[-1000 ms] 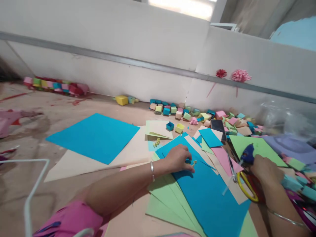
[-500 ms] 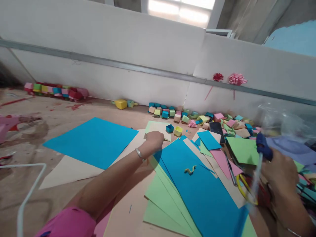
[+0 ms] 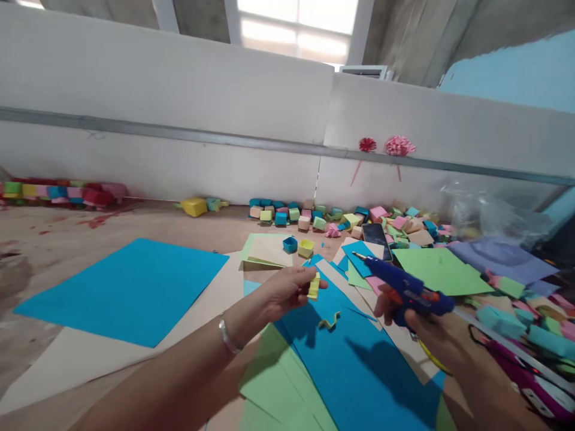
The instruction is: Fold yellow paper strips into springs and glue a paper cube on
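Note:
My left hand (image 3: 287,293) pinches a small folded yellow paper piece (image 3: 314,287) above the blue paper sheets. In my right hand (image 3: 411,323) is a blue glue gun (image 3: 404,284), its metal nozzle pointing left toward the yellow piece but apart from it. A curled yellow paper strip (image 3: 330,321) lies on the blue sheet (image 3: 341,365) below both hands. Beyond my left hand stand a small open blue paper box (image 3: 290,244) and an open yellow paper box (image 3: 306,248).
A large blue sheet (image 3: 126,293) lies at the left, green sheets (image 3: 274,371) in front. Folded paper cubes (image 3: 281,218) line the wall, with a phone (image 3: 376,240) near them. At the right are a green pad (image 3: 440,271), a plastic bag (image 3: 489,212) and a pink device (image 3: 516,371).
My left hand has lifted and now holds the yellow piece in view. My right hand has raised the glue gun and brought it left toward the middle. The view has turned right.

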Tool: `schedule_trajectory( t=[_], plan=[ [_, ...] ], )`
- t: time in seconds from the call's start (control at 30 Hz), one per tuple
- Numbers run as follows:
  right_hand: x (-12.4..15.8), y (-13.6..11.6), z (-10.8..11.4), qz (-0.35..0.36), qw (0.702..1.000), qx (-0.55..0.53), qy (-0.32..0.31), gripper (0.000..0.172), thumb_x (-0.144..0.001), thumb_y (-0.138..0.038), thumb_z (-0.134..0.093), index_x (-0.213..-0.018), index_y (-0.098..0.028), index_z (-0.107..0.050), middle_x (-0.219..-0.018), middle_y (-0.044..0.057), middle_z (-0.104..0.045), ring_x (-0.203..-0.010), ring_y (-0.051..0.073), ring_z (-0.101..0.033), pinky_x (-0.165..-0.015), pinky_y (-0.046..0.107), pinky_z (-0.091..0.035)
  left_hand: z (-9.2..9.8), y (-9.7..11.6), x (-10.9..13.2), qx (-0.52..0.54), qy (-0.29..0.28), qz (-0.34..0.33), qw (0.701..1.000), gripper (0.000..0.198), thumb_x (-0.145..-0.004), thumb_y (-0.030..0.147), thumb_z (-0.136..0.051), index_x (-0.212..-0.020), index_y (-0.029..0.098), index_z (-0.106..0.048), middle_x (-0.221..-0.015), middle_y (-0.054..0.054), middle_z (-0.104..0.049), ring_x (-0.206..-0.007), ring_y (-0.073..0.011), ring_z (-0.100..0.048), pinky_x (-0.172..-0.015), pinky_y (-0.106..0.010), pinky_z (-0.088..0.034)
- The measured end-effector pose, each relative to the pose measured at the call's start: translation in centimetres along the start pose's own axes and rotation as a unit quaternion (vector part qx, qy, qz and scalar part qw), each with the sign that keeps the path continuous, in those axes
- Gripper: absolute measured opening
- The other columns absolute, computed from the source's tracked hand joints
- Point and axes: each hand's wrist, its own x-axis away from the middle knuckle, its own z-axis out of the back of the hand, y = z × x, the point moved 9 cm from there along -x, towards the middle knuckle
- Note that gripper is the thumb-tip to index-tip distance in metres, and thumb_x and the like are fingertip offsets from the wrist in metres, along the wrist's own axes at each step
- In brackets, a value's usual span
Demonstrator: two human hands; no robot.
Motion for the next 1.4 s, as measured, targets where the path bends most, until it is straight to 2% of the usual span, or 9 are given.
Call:
schedule_trajectory(
  t=[0.13, 0.2, 0.33, 0.53, 0.67, 0.8, 1.07, 1.27, 1.4],
  plan=[
    [-1.8, 0.9, -2.6, -0.01, 0.998, -0.024, -0.061, 0.042, -0.088, -0.057, -0.049, -0.109, -0.025, -0.066, -0.094, 0.009, -0.067, -0.091, 0.026, -0.062, -0.073, 0.038, -0.054, 1.0, -0.4, -0.9, 0.058, 0.033, -0.006, 0.998, 0.021, -0.079, 0.027, -0.074, -0.075, 0.012, -0.06, -0.069, -0.001, -0.061, -0.052, -0.0024, -0.05, -0.049, -0.012, -0.041],
    [-2.2, 1.7, -3.3, -0.017, 0.996, -0.029, -0.082, 0.042, -0.089, -0.056, -0.05, -0.109, -0.023, -0.065, -0.095, 0.009, -0.067, -0.093, 0.025, -0.061, -0.075, 0.037, -0.054, 1.1, 0.0, -1.0, 0.061, 0.033, -0.023, 0.997, 0.02, -0.07, 0.019, -0.081, -0.077, 0.012, -0.063, -0.072, 0.0, -0.062, -0.056, -0.0027, -0.053, -0.052, -0.012, -0.042],
    [-2.1, 2.5, -3.9, -0.016, 0.992, -0.067, -0.101, 0.046, -0.09, -0.057, -0.049, -0.114, -0.021, -0.061, -0.097, 0.01, -0.067, -0.089, 0.023, -0.062, -0.078, 0.036, -0.053, 0.8, 0.7, -0.6, 0.035, 0.024, -0.063, 0.997, 0.037, -0.05, 0.007, -0.088, -0.081, 0.011, -0.068, -0.082, -0.004, -0.068, -0.069, -0.0079, -0.06, -0.058, -0.015, -0.045],
    [-1.7, 2.6, -4.9, -0.017, 0.992, -0.08, -0.096, 0.042, -0.09, -0.057, -0.047, -0.107, -0.021, -0.061, -0.1, 0.01, -0.066, -0.083, 0.021, -0.063, -0.073, 0.034, -0.053, 0.0, 2.2, 0.5, -0.078, 0.023, -0.153, 0.985, 0.035, -0.054, 0.021, -0.086, -0.083, 0.01, -0.071, -0.078, -0.005, -0.068, -0.069, -0.0122, -0.061, -0.069, -0.026, -0.05],
    [-1.5, 3.0, -4.9, -0.035, 0.997, -0.04, -0.059, 0.043, -0.089, -0.058, -0.048, -0.106, -0.021, -0.062, -0.099, 0.01, -0.067, -0.087, 0.023, -0.064, -0.075, 0.036, -0.055, 0.0, 2.7, 0.9, -0.098, 0.043, -0.169, 0.98, 0.038, -0.054, 0.024, -0.086, -0.086, 0.01, -0.071, -0.075, -0.004, -0.069, -0.068, -0.0131, -0.062, -0.07, -0.028, -0.052],
    [-1.5, 2.3, -4.7, -0.007, 0.999, -0.014, -0.04, 0.041, -0.088, -0.059, -0.049, -0.102, -0.023, -0.064, -0.091, 0.008, -0.068, -0.085, 0.023, -0.064, -0.073, 0.033, -0.056, 0.1, 2.9, 0.9, -0.11, 0.058, -0.185, 0.975, 0.037, -0.054, 0.024, -0.085, -0.085, 0.01, -0.071, -0.073, -0.004, -0.069, -0.067, -0.0133, -0.062, -0.068, -0.028, -0.053],
    [-1.3, 2.9, -5.1, -0.02, 0.997, 0.02, -0.066, 0.043, -0.089, -0.058, -0.046, -0.105, -0.022, -0.064, -0.096, 0.008, -0.068, -0.088, 0.023, -0.063, -0.077, 0.036, -0.055, -0.2, 2.7, 0.8, -0.164, 0.056, -0.203, 0.964, 0.032, -0.06, 0.022, -0.079, -0.089, 0.011, -0.071, -0.072, -0.004, -0.069, -0.065, -0.0142, -0.064, -0.066, -0.027, -0.052],
    [-1.3, 4.0, -5.5, -0.035, 0.993, 0.032, -0.106, 0.041, -0.091, -0.056, -0.045, -0.105, -0.022, -0.064, -0.101, 0.008, -0.066, -0.097, 0.024, -0.06, -0.086, 0.036, -0.051, -0.5, 2.7, 0.9, -0.175, 0.052, -0.2, 0.963, 0.029, -0.061, 0.019, -0.076, -0.089, 0.012, -0.071, -0.07, -0.003, -0.068, -0.064, -0.0138, -0.062, -0.065, -0.027, -0.051],
    [-1.5, 4.2, -5.7, -0.03, 0.993, 0.032, -0.112, 0.037, -0.091, -0.054, -0.046, -0.101, -0.022, -0.063, -0.099, 0.007, -0.065, -0.092, 0.023, -0.06, -0.08, 0.033, -0.053, -0.6, 2.8, 1.0, -0.175, 0.051, -0.204, 0.962, 0.027, -0.06, 0.019, -0.076, -0.086, 0.012, -0.071, -0.069, -0.003, -0.067, -0.064, -0.0142, -0.062, -0.065, -0.028, -0.051]
  ],
)
